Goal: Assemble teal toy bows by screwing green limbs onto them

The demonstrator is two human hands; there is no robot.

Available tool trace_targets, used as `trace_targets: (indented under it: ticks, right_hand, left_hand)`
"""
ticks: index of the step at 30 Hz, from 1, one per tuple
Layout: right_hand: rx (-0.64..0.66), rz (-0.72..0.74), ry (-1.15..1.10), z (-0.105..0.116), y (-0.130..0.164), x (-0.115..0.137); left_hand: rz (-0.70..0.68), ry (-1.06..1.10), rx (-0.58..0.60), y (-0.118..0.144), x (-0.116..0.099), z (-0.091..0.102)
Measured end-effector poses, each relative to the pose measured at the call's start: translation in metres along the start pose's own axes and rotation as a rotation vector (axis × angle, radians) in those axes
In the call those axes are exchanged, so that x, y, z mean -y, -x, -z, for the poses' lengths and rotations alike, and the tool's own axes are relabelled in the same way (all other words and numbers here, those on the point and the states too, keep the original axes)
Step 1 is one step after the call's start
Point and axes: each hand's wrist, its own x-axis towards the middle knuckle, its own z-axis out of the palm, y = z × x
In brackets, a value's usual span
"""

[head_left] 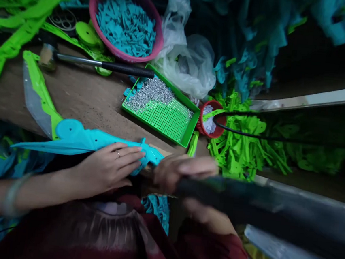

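Note:
A blue plastic part [90, 138], long and winged with a round disc at one end, lies across the near edge of the bench. My left hand [111, 164] rests over its right half, fingers stretched along the top and thumb below, holding it down. My right hand [176, 172] is curled beside the part's right end and smeared by motion; what its fingers hold is hidden. A long dark bar [262, 207], close to the camera and blurred, covers part of that hand. From under the blue disc extends a green part with a grey blade [37, 100].
A green perforated tray [167, 121] holds many small metal screws. Behind it stand a pink bowl [123, 55] of blue pieces and a clear plastic bag [194, 62]. A hammer [105, 65] reaches over the tray's corner. A red basket [201, 126] stands right, near piled green parts [244, 144].

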Motion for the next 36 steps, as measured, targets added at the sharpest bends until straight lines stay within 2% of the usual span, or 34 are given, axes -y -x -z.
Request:
trace_targets:
  ticks: [2,3,5,6,8,10,14,19,24,27,31,34,36]
  right_hand:
    - [-0.175,0.148,-0.11,0.015,-0.025,-0.005]
    - [-0.277,0.196,-0.142,0.02,-0.036,-0.01]
    - [-0.503,0.168,-0.118,0.025,-0.053,-0.019]
    - [-0.557,0.126,-0.117,0.026,-0.056,-0.022]
    - [-0.561,0.057,-0.155,0.029,-0.053,-0.026]
    - [-0.523,0.091,-0.193,0.034,-0.04,-0.025]
    - [-0.406,0.203,-0.206,0.047,-0.021,-0.022]
    - [-0.517,0.179,-0.261,0.049,-0.045,-0.028]
    - [-0.536,0.169,-0.296,0.045,-0.07,-0.036]
    - [-0.565,0.145,-0.28,0.043,-0.076,-0.036]
    - [-0.625,0.108,-0.252,0.039,-0.079,-0.032]
    - [-0.667,0.109,-0.231,0.039,-0.073,-0.025]
    - [-0.665,0.114,-0.21,0.042,-0.063,-0.019]
  left_hand:
    - [-0.012,-0.053,0.009,-0.034,0.026,0.02]
    - [0.011,-0.151,0.064,-0.054,0.046,0.027]
    - [-0.011,-0.354,0.22,-0.093,0.09,0.037]
    - [-0.046,-0.427,0.306,-0.11,0.112,0.04]
    - [-0.097,-0.527,0.41,-0.133,0.144,0.043]
    - [-0.121,-0.589,0.43,-0.141,0.16,0.045]
    - [-0.143,-0.608,0.455,-0.138,0.158,0.044]
    - [-0.162,-0.611,0.496,-0.142,0.153,0.039]
    - [-0.241,-0.739,0.484,-0.142,0.142,0.043]
    - [-0.235,-0.702,0.511,-0.146,0.136,0.046]
    - [-0.251,-0.543,0.548,-0.167,0.131,0.027]
    - [-0.217,-0.506,0.642,-0.187,0.126,0.009]
    - [-0.173,-0.496,0.706,-0.194,0.121,0.007]
